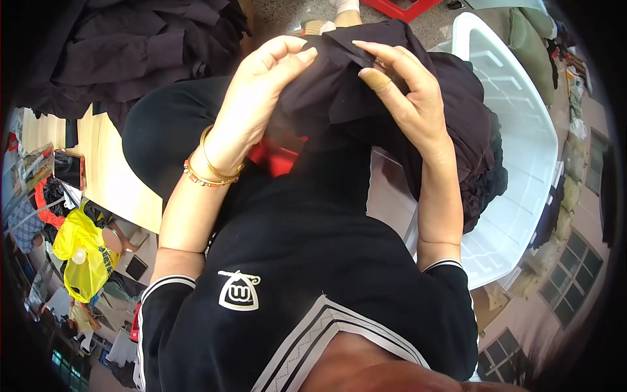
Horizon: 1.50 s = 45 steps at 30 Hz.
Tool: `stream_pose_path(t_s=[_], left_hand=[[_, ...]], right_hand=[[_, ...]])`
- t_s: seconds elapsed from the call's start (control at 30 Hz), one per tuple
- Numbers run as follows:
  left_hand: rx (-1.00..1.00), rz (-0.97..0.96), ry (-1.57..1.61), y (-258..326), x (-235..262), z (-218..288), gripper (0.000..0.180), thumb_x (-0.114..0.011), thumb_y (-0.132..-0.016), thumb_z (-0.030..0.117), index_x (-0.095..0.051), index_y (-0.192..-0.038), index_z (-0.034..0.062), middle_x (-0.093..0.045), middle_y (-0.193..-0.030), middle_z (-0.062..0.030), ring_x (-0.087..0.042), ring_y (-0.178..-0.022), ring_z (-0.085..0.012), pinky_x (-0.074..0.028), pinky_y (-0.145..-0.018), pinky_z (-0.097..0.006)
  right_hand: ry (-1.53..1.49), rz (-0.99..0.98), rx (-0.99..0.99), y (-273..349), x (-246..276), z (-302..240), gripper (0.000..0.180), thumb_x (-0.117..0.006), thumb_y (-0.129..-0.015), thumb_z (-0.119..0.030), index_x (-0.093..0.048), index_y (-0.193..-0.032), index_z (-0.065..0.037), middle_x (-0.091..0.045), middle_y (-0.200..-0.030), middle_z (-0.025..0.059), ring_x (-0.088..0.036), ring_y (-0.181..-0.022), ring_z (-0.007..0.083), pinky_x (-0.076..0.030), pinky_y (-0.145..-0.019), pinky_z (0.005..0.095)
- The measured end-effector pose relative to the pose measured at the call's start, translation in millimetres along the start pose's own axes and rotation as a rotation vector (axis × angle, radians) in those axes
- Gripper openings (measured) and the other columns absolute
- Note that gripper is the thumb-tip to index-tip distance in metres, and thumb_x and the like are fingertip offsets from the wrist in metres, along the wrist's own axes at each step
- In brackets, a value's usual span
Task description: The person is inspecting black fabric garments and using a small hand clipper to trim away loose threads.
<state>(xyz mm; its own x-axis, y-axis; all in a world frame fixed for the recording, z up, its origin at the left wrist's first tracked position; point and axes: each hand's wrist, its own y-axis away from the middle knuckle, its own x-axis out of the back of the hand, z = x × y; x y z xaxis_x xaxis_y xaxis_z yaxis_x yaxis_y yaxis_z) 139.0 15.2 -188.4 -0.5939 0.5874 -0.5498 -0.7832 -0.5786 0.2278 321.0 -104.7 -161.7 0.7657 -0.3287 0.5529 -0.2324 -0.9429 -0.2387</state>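
Note:
A dark purplish-brown piece of cloth (349, 91) lies over my lap, its upper edge raised between my hands. My right hand (415, 98) is closed on a folded edge of this cloth, held between thumb and fingers. A tan wrap covers that thumb's tip. To the left, my left hand (258, 81) is pinched, thumb against index finger, beside the cloth. Whether a thread or a bit of cloth sits in that pinch is too small to tell. Gold bangles and a beaded bracelet (202, 173) circle my left wrist.
A large white plastic basket (522, 130) stands at my right, dark cloth bunched against it. More dark cloth (144, 52) is heaped at the far left, by a pale wooden tabletop (117, 163). A yellow plastic bag (85, 255) hangs at left. Something red (401, 8) stands on the floor ahead.

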Motion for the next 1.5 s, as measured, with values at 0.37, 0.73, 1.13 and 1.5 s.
stream_pose_path(t_s=[0.37, 0.73, 1.13, 1.5], left_hand=[[-0.073, 0.073, 0.035, -2, 1, -9, 0.015, -0.063, -0.091, 0.008, -0.062, -0.104, 0.001, -0.066, -0.097, -0.0021, -0.061, -0.091, -0.006, -0.046, -0.085, -0.02], [-0.075, 0.026, 0.038, -2, 3, -9, 0.016, -0.064, -0.09, 0.006, -0.062, -0.105, 0.0015, -0.068, -0.098, -0.005, -0.063, -0.093, -0.0078, -0.047, -0.087, -0.02], [-0.065, -0.003, -0.01, -2, 6, -12, 0.018, -0.062, -0.091, 0.006, -0.061, -0.109, 0.0019, -0.07, -0.097, -0.0064, -0.066, -0.088, -0.0086, -0.051, -0.079, -0.02], [-0.067, -0.106, -0.055, -3, -7, -11, 0.018, -0.063, -0.09, 0.005, -0.063, -0.108, 0.002, -0.069, -0.096, -0.0047, -0.065, -0.088, -0.0078, -0.051, -0.081, -0.019]], right_hand=[[0.065, 0.049, 0.092, -1, -11, 6, 0.035, -0.075, -0.08, -0.011, -0.067, -0.114, -0.008, -0.051, -0.074, 0.0029, -0.05, -0.067, 0.0118, -0.042, -0.06, 0.0246], [0.31, 0.124, 0.255, -1, -14, 12, 0.039, -0.079, -0.074, -0.013, -0.069, -0.112, -0.011, -0.056, -0.073, 0.0053, -0.056, -0.061, 0.0166, -0.045, -0.054, 0.0273], [0.306, 0.118, 0.234, 0, -12, 10, 0.032, -0.077, -0.075, -0.011, -0.07, -0.106, -0.009, -0.058, -0.074, 0.0052, -0.056, -0.061, 0.0167, -0.045, -0.054, 0.027], [-0.471, 0.016, -0.274, 1, -14, 1, 0.02, -0.073, -0.086, -0.013, -0.067, -0.102, -0.002, -0.054, -0.074, -0.0064, -0.044, -0.065, -0.001, -0.032, -0.056, 0.0151]])
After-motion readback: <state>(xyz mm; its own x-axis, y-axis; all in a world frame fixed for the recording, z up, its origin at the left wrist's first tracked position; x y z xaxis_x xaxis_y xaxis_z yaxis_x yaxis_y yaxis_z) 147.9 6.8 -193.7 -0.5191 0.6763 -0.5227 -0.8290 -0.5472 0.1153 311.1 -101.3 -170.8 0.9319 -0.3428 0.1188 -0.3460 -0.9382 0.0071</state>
